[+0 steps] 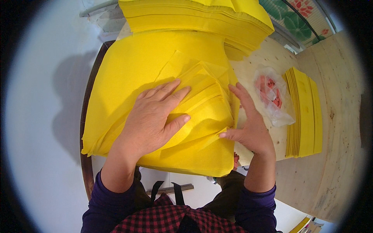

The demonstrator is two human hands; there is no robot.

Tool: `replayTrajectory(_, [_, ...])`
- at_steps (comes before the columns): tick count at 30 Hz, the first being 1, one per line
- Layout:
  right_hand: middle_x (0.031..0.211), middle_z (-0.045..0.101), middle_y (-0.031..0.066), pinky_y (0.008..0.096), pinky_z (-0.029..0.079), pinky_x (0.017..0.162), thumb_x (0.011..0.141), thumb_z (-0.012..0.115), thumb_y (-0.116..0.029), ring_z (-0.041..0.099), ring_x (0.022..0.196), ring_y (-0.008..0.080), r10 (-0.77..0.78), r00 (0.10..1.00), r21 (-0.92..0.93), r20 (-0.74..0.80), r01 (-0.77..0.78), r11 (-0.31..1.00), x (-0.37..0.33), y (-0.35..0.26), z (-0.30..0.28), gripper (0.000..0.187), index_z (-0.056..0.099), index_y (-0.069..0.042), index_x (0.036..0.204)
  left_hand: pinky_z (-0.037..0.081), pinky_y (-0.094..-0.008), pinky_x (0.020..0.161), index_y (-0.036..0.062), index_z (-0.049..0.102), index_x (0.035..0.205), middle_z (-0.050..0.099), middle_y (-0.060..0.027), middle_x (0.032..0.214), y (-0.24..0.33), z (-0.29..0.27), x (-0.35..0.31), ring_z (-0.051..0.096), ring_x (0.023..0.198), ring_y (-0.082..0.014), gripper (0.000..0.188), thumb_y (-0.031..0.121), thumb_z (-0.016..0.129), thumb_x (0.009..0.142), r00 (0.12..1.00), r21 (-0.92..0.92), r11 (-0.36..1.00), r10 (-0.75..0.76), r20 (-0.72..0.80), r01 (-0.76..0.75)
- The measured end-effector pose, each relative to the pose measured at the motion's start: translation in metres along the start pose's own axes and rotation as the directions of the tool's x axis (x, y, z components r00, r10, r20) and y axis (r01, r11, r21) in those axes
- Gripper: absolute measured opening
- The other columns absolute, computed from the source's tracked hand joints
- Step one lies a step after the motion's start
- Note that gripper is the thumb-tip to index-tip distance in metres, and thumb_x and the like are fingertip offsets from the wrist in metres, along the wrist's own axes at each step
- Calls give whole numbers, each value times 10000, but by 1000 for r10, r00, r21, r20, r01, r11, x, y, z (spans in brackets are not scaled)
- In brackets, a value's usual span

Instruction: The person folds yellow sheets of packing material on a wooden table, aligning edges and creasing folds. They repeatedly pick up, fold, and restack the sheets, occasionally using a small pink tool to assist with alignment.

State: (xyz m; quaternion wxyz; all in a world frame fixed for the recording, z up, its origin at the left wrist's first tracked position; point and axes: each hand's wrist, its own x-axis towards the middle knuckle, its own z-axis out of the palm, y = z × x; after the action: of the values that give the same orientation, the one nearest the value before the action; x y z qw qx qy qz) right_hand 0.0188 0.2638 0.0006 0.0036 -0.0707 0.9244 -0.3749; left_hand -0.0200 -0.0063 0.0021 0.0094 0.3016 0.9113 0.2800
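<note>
A folded bundle of thin yellow cloth-like sheets [206,105] lies in front of me on a broad yellow sheet stack [128,77]. My left hand [153,112] rests palm down on the bundle's left side, fingers stretched and thumb pointing right. At its right edge, my right hand [250,124] is spread in a wide curve. That thumb touches the bundle's near right corner, and the fingertips meet its far right edge. Several layered folds show between the two hands. The undersides of both hands are hidden.
A thick stack of yellow sheets [194,17] stands at the far side. To the right, a clear plastic bag with red pieces [270,93] sits beside folded yellow packets [305,116] on a wooden board [334,128]. A dark table edge [86,116] runs along the left.
</note>
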Motion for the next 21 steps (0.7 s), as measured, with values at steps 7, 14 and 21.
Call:
replayTrajectory(7, [1553, 350, 255, 432, 279, 1183, 819, 771, -349, 330, 1457, 377, 99, 980, 106, -174, -81, 991, 6, 1, 17, 742, 477, -68, 1438, 337, -464, 1100, 90, 496, 1450, 466, -203, 1490, 0, 0, 1, 466, 1318, -392, 596, 396, 585, 946, 1000, 29, 1000, 1, 12, -1])
replayTrajectory(14, [1547, 356, 257, 430, 274, 1189, 770, 790, -256, 334, 1453, 385, 103, 981, 104, -161, -87, 991, 6, -2, 19, 777, 460, -63, 1446, 332, -464, 1101, 91, 491, 1454, 463, -205, 1492, 0, 1, -1, 458, 1328, -389, 612, 417, 581, 945, 1000, 26, 1000, 11, 6, -12])
replayTrajectory(21, [1565, 344, 231, 417, 265, 1197, 672, 852, -230, 316, 1467, 367, 105, 990, 72, -95, -99, 993, 4, 0, 17, 913, 432, -79, 1469, 331, -463, 1103, 71, 489, 1451, 461, -206, 1493, 0, 1, 0, 453, 1332, -391, 623, 415, 587, 941, 1000, 40, 999, 19, 6, -20])
